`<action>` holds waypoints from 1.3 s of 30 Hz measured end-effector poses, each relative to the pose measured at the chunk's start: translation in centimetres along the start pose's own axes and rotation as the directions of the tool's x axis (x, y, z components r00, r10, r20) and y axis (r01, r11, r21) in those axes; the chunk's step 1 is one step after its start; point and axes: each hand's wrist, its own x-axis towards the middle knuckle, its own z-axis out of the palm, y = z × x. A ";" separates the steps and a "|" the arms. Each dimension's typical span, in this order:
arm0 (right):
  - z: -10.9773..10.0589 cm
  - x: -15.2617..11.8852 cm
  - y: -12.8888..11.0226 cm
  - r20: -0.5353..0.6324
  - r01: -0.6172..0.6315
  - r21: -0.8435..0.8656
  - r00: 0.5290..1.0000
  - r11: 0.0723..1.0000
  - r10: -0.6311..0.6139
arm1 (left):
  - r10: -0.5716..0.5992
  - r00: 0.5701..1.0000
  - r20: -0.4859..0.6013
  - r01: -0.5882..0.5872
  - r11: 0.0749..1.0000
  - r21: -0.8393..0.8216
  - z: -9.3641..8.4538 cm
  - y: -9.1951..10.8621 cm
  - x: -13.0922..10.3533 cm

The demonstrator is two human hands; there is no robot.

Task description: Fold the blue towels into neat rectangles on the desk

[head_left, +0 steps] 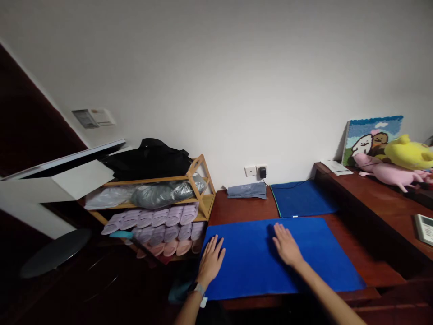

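Observation:
A bright blue cloth (250, 266) lies flat over the front of the reddish-brown wooden table (243, 206). On the cloth's left edge rests my left hand (211, 259), palm down with its fingers stretched out and a watch at the wrist. My right hand (287, 245) is spread over the upper middle of the same cloth, and nothing shows in it. Behind the bright cloth, to the right, is a darker blue cloth (304, 198) with a green edge. A folded grey cloth (246, 191) sits by the wall.
Left of the table stands a wooden rack (206, 207) with slippers (174, 215) and a black bag (149, 160). A black plug (262, 172) with a cable is in the wall. Plush toys (389, 170) and a calculator (425, 229) lie on the raised surface at right.

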 end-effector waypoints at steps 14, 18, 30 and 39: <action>3.2 -2.6 -6.1 0.184 -0.017 0.021 0.983 1.000 0.013 | 0.013 0.986 0.163 -0.021 0.999 0.047 -0.3 2.3 -4.4; 0.0 -5.6 5.9 0.134 -0.229 -0.133 0.960 0.964 0.246 | 0.018 0.987 0.158 -0.027 0.998 0.052 0.0 2.2 -4.4; -4.3 -8.4 17.3 -0.056 -0.414 -0.129 0.910 0.901 0.410 | 0.019 0.980 0.197 -0.028 0.999 0.047 -1.1 2.8 -4.3; 1.8 -5.0 -9.5 0.110 0.054 0.078 0.992 0.995 -0.062 | 0.017 0.987 0.161 -0.024 0.999 0.038 -0.3 2.5 -4.3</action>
